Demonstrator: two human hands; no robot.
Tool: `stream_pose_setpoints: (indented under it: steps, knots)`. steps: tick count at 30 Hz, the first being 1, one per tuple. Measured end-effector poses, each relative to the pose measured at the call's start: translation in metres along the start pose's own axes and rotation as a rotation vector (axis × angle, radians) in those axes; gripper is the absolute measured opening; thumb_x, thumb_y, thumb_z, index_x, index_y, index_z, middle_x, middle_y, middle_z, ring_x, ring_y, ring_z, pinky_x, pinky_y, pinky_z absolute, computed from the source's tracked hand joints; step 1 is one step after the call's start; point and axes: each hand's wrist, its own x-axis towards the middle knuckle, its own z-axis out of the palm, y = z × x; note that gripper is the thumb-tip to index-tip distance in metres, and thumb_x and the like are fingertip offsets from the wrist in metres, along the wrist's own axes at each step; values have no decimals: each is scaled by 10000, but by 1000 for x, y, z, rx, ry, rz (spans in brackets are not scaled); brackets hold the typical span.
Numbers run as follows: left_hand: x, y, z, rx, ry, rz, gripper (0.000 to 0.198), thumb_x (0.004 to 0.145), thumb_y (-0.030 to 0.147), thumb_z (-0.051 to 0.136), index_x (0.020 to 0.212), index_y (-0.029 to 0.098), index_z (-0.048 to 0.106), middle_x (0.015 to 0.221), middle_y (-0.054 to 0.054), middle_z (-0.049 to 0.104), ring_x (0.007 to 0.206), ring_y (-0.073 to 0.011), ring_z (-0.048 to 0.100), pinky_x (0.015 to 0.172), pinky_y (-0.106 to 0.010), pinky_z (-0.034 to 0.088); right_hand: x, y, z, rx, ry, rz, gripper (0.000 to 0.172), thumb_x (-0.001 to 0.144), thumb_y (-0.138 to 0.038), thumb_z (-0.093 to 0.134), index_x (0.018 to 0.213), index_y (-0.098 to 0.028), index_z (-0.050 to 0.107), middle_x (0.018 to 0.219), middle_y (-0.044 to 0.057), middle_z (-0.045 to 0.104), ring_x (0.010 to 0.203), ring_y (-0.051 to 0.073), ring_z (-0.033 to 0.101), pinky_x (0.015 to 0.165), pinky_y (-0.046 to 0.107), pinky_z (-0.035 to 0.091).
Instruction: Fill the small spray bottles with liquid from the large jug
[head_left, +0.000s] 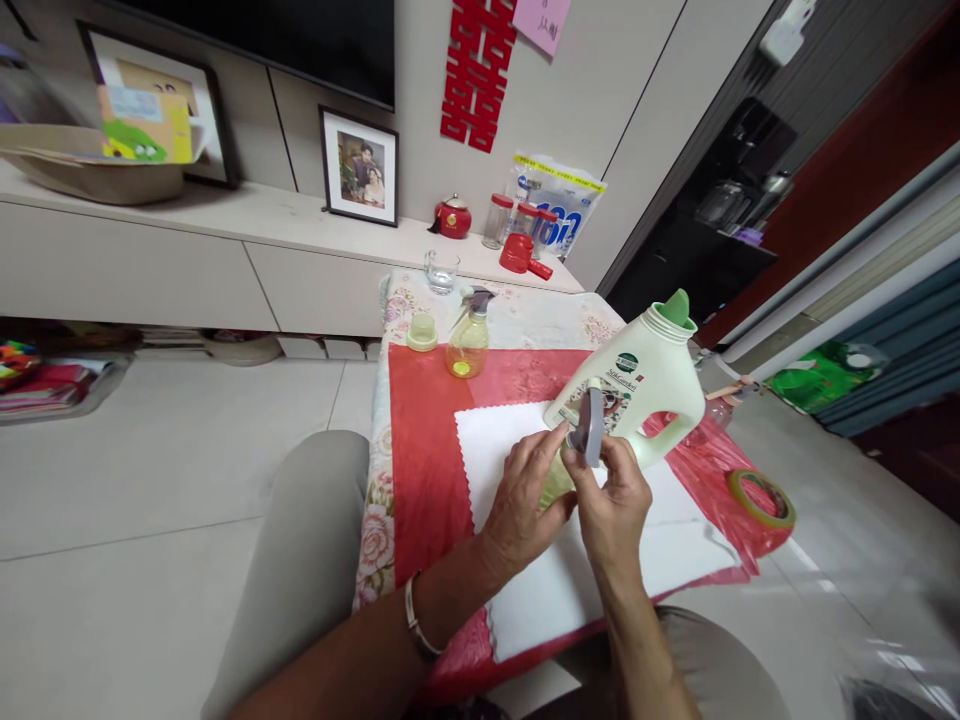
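Observation:
My left hand (521, 500) is wrapped round the yellowish see-through body of a spray bottle (556, 487). The fingers of my right hand (616, 500) pinch the bottle's grey spray head (590, 428) at the neck; they hide the joint between head and bottle. Both hands are over a white cloth (517, 600) with a scalloped edge. Just behind them stands a large pale green jug (637, 365) with a handle and a green spout. A second spray bottle (469, 345) with yellowish liquid stands upright farther back, beside a pale green cap (422, 332).
Red plastic sheeting (424, 450) covers part of the flowered tablecloth (375, 520). A roll of tape (761, 498) lies at the right edge. At the back are a glass cup (442, 270), a red scoop (517, 254) and several red-lidded jars. A cabinet (315, 285) borders the table's far side.

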Motion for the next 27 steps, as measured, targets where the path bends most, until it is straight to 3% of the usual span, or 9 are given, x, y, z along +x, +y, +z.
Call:
stream_pose_setpoints:
  steps: [3, 8, 10, 16, 23, 27]
  knots:
    - [1, 1, 0, -19, -4, -6, 702, 896, 116, 565, 1526, 298, 313, 1380, -112, 536, 1297, -267, 519, 1101, -502, 470, -4, 0, 5, 10, 79, 33, 269, 846, -401, 741, 1023, -212, 671, 949, 19, 633, 901, 195, 611, 850, 369, 478]
    - [1, 2, -1, -18, -22, -36, 712, 885, 133, 599, 1526, 287, 328, 1396, -116, 532, 1299, -279, 513, 1113, -510, 457, 4, -3, -7, 145, -153, 95, 273, 894, -413, 663, 1099, -245, 725, 1100, 46, 677, 1064, 226, 611, 948, 391, 461]
    - [2, 2, -2, -13, -37, -53, 737, 869, 134, 615, 1530, 278, 323, 1410, -121, 522, 1308, -287, 506, 1121, -510, 450, 5, 0, -8, 207, -184, 125, 280, 907, -416, 639, 1108, -242, 726, 1130, 52, 690, 1092, 234, 615, 960, 398, 465]
    - [2, 0, -1, -24, -15, -58, 641, 868, 100, 575, 1462, 263, 400, 1362, -105, 537, 1293, -270, 516, 1120, -490, 447, -6, 9, 9, 263, -33, 195, 357, 847, -425, 713, 1124, -201, 681, 1134, 75, 687, 1023, 229, 626, 933, 407, 483]
    - [1, -2, 1, 5, -15, -51, 666, 851, 103, 578, 1464, 274, 379, 1367, -106, 536, 1287, -279, 517, 1110, -508, 453, -7, 3, 10, 361, -55, 246, 330, 863, -482, 677, 1027, -197, 709, 1023, 53, 710, 1006, 227, 639, 920, 380, 488]
    - [-1, -6, 2, 19, 5, -29, 664, 866, 125, 555, 1479, 270, 345, 1347, -116, 537, 1259, -285, 527, 1087, -511, 463, -12, 1, 21, 388, 81, 298, 327, 806, -454, 746, 982, -188, 675, 929, 33, 691, 897, 194, 627, 846, 351, 502]
